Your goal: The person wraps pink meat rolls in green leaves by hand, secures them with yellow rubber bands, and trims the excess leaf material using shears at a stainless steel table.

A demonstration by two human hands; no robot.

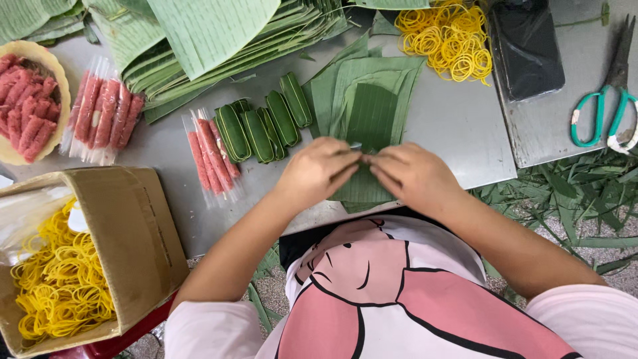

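Both hands, left hand (318,171) and right hand (409,174), pinch narrow on folded green banana-leaf strip (369,119) at grey metal table (458,126) edge. I judge risk: leaf springs open if pinch slackens.

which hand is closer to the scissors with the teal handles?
Right. The right hand rests on the banana leaf, with the scissors farther off to its right. The left hand sits beyond it, farther from them.

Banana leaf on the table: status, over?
Both hands, left hand and right hand, pinching the leaf strip. Wrapped green rolls alongside. Nothing blocking.
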